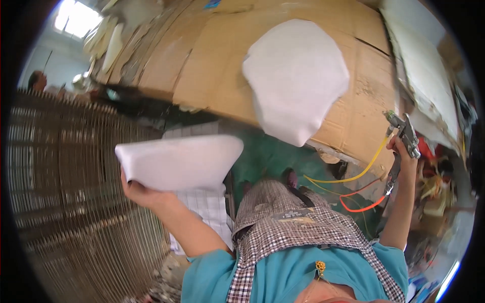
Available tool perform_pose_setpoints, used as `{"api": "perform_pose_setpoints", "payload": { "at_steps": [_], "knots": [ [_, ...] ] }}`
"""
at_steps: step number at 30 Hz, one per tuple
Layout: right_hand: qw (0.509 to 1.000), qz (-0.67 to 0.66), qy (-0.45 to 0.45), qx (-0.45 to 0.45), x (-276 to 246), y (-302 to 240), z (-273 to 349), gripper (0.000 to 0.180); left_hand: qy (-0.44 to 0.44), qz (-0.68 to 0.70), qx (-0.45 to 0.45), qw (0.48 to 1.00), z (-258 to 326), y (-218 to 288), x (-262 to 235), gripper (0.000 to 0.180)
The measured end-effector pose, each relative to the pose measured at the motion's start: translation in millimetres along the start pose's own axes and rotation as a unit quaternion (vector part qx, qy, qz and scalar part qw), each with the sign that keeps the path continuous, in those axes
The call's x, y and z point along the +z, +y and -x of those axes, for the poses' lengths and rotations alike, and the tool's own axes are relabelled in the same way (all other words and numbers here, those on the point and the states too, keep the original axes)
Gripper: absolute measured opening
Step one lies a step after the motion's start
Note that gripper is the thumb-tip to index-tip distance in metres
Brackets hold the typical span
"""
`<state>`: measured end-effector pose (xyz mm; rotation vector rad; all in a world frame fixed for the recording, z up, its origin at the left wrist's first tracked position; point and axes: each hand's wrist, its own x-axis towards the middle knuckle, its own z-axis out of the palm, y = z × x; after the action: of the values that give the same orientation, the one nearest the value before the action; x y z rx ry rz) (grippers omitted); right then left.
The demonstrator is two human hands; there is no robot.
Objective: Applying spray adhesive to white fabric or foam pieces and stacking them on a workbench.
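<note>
From the head camera, looking down: the left hand (139, 192) is raised, fingers wrapped under a white foam piece (179, 161) held flat out over the wire rack (65, 192). Over on the right, the right hand (404, 154) grips a metal spray gun (404, 134), yellow hose (361, 174) and red hose (361, 206) trailing down. A second white piece (295, 76) lies on the cardboard-covered counter (212, 65).
</note>
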<state>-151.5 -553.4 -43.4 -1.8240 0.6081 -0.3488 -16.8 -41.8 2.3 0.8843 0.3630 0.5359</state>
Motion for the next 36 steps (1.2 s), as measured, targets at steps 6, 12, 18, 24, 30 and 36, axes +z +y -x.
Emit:
{"api": "perform_pose_setpoints", "payload": {
  "at_steps": [6, 12, 18, 24, 30, 36],
  "knots": [
    [0.945, 0.224, 0.093, -0.217, 40.4, 84.2, -99.4, 0.039, -0.001, 0.136, -0.025, 0.99, -6.9, 25.2, -6.9, 0.025],
    [0.86, 0.009, -0.498, 0.106, 277.9, 77.1, 12.9, 0.052, -0.051, 0.231, -0.029, 0.971, 33.7, 54.6, -34.4, 0.028],
    [0.639, -0.318, -0.483, 0.507, 445.7, 128.1, 118.9, 0.062, -0.006, 0.271, -0.033, 0.962, 38.4, 56.1, -134.3, 0.034],
    [0.692, -0.285, -0.39, 0.537, 556.2, 153.5, 88.1, 0.025, 0.187, 0.236, -0.065, 0.951, -17.7, 16.7, -285.9, 0.033],
    [0.8, -0.148, -0.364, 0.453, 725.8, 151.7, 38.6, 0.019, 0.298, 0.168, -0.134, 0.93, -155.7, -51.7, -439.3, 0.03],
    [0.776, -0.213, -0.515, 0.294, 900.4, 118.4, 7.0, 0.042, 0.241, 0.09, -0.118, 0.959, -275.1, -83.3, -552.3, 0.038]
  ]
}}
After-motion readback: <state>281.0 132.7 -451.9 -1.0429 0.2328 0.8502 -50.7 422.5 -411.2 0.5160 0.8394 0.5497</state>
